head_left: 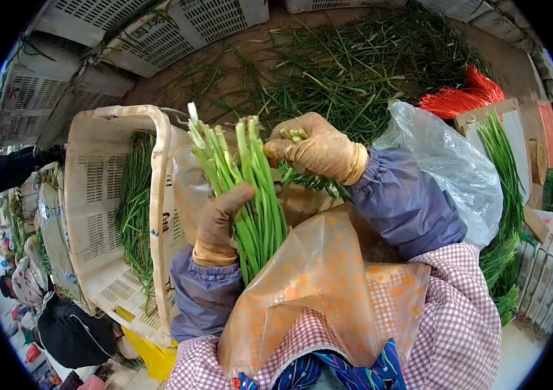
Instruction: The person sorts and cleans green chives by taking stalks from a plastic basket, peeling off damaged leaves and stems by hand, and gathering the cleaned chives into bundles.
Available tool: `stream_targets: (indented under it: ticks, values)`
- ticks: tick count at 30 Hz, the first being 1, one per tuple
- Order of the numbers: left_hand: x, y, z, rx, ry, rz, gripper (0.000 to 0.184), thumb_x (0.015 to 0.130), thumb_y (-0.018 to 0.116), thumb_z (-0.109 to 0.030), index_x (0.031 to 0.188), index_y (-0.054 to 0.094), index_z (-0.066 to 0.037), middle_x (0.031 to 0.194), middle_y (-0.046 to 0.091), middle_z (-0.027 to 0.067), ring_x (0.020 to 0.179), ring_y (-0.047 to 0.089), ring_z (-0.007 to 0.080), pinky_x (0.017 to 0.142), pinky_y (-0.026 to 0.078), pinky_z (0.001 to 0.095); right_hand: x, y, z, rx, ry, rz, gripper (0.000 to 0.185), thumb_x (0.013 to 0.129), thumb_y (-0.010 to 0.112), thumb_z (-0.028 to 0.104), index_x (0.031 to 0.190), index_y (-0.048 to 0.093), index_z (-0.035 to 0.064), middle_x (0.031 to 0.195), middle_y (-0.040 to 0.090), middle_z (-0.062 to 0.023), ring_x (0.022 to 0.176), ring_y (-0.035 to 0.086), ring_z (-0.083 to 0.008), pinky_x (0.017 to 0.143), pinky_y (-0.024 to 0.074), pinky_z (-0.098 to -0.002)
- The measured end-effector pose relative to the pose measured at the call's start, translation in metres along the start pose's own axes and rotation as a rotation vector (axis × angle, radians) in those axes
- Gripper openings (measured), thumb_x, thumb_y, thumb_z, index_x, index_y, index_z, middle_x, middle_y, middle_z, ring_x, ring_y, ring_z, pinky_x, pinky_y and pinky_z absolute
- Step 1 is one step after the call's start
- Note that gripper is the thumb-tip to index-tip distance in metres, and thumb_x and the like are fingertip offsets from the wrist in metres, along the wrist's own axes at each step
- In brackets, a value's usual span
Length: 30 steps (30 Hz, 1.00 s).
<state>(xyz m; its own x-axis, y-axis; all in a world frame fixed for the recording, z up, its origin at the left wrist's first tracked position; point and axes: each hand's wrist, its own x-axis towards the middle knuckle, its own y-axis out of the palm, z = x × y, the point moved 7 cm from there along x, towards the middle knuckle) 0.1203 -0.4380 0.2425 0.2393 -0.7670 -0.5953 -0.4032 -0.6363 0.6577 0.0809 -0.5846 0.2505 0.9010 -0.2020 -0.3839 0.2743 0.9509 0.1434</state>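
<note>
A bunch of green stalks with pale cut ends pointing up is held in my left hand, which wears a brown stained glove. My gloved right hand is closed on a few stalks, their pale ends showing between thumb and fingers, close to the right side of the bunch. More green leaves hang below my right hand. A translucent apron with orange dots lies over my lap, under the bunch.
On the left stands a white plastic crate with green stalks inside. Loose leaves cover the floor ahead. Red ties, a clear plastic bag and more stalks are on the right. Several people are at the far left.
</note>
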Motion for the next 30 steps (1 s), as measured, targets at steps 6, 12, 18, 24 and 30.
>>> stream_targets:
  ticks: [6,12,18,24,30]
  values:
    - [0.005,0.003,0.002,0.03,0.02,0.035,0.037,0.082,0.056,-0.014,0.113,0.053,0.007,0.089,0.064,0.016,0.071,0.064,0.0208,0.063,0.055,0.0308,-0.003,-0.033,0.01,0.005,-0.218,-0.24,0.015,0.084,0.064,0.02,0.085,0.064,0.0051,0.069,0.056,0.0041,0.06,0.045,-0.0033,0.052,0.038,-0.0196]
    - [0.005,0.004,0.003,0.096,0.0,-0.018,0.036,0.08,0.056,-0.013,0.11,0.054,0.007,0.083,0.065,0.0153,0.067,0.064,0.0209,0.06,0.055,0.0304,-0.001,-0.017,0.02,-0.246,-0.436,-0.246,0.018,0.083,0.065,0.019,0.082,0.062,0.0017,0.067,0.055,0.0009,0.061,0.046,-0.007,0.054,0.041,-0.0229]
    - [0.003,-0.009,0.006,0.001,0.043,-0.056,0.031,0.081,0.056,-0.012,0.106,0.056,0.006,0.085,0.065,0.0164,0.068,0.064,0.0213,0.059,0.055,0.0304,-0.001,-0.145,0.015,-0.316,-0.453,-0.829,0.009,0.082,0.063,0.013,0.085,0.065,0.0055,0.071,0.058,0.0004,0.061,0.051,-0.008,0.055,0.0435,-0.0216]
    - [0.012,-0.002,0.008,0.086,0.025,-0.017,0.029,0.083,0.056,-0.012,0.106,0.056,0.005,0.09,0.064,0.0154,0.074,0.064,0.0214,0.064,0.055,0.031,-0.017,-0.03,0.012,-0.159,-0.134,-0.179,0.023,0.078,0.07,0.028,0.084,0.068,0.006,0.065,0.055,0.0019,0.058,0.047,-0.005,0.051,0.0384,-0.0196]
    - [0.004,0.0,0.003,-0.009,0.007,-0.024,0.031,0.083,0.054,-0.011,0.11,0.054,0.004,0.093,0.064,0.0139,0.074,0.064,0.0209,0.064,0.055,0.031,-0.011,-0.015,-0.004,0.041,0.059,-0.009,0.016,0.08,0.066,0.02,0.083,0.065,0.0043,0.062,0.056,0.002,0.047,0.043,-0.0046,0.042,0.0332,-0.0214]
